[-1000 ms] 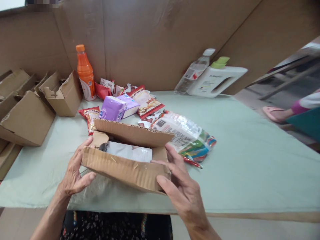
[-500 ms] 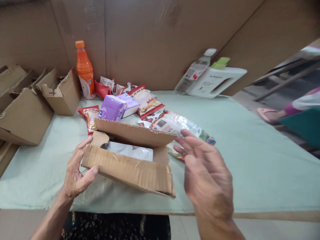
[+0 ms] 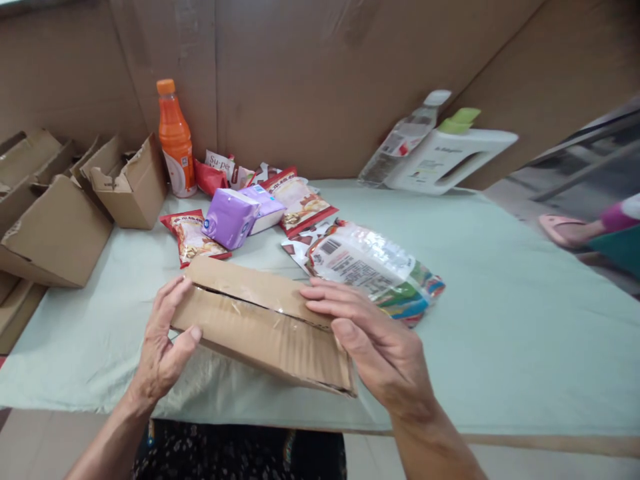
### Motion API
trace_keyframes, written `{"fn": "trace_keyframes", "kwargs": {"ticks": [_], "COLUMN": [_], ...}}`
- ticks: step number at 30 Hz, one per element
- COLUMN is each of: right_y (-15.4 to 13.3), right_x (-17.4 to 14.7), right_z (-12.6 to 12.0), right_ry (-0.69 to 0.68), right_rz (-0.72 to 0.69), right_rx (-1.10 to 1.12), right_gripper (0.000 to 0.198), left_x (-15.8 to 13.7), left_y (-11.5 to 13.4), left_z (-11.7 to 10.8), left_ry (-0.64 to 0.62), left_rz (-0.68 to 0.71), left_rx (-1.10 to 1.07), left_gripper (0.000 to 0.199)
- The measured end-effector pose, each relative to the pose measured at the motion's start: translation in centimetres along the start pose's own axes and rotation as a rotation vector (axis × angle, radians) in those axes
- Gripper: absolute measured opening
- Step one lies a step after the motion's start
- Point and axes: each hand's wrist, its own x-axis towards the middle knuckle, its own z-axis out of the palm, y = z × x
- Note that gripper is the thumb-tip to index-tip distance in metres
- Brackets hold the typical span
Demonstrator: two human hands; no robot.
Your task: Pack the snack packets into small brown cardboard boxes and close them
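A small brown cardboard box (image 3: 260, 333) lies tilted near the table's front edge, its long top flap folded down with a narrow gap along the seam. My left hand (image 3: 167, 340) grips the box's left end, fingers behind and thumb in front. On the right, my right hand (image 3: 370, 340) holds the flap down with its fingers on top and the thumb at the right edge. The inside of the box is hidden. Just behind my right hand lies a clear, colourful plastic snack bag (image 3: 370, 267).
Behind the box are purple tissue packs (image 3: 233, 217), red-and-white snack bags (image 3: 193, 233) and an orange drink bottle (image 3: 175, 140). Open cardboard boxes (image 3: 60, 227) crowd the left. A clear bottle (image 3: 405, 143) and white jug (image 3: 450, 160) lean at the back right. A person's foot (image 3: 570, 230) shows beyond.
The box's raised back flap has come down over the opening, covering the silvery packet inside. My right hand has moved left onto the flap; my left hand keeps its hold.
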Motion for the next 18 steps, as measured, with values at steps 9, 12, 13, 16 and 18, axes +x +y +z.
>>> {"fn": "trace_keyframes", "kwargs": {"ticks": [9,12,13,16,18], "right_y": [0.5,0.6,0.7,1.4,2.0], "right_x": [-2.9,-3.3,-3.3,-3.3,-3.5], "right_z": [-1.4,-1.2,-1.0,-0.2,0.6], "right_ry": [-0.147,0.003,0.092,0.387,0.481], "right_rz": [-0.046,0.024,0.045,0.148,0.277], "right_rx": [-0.111,0.041,0.103,0.254,0.33], "right_gripper": [0.065,0.065,0.06,0.043,0.04], "left_x": [1.7,1.2,1.0,0.7,0.7], "left_y": [-0.1,-0.4,-0.5,-0.9,-1.1], "left_z": [-1.6,-1.4,-1.3,-1.1,-1.2], "left_ry": [-0.144,-0.107,-0.085,-0.03,-0.01], "left_rz": [0.06,0.026,0.013,-0.029,-0.056], "left_rx": [0.065,0.019,-0.008,-0.077,-0.092], "left_gripper": [0.048,0.056,0.061,0.072,0.077]}}
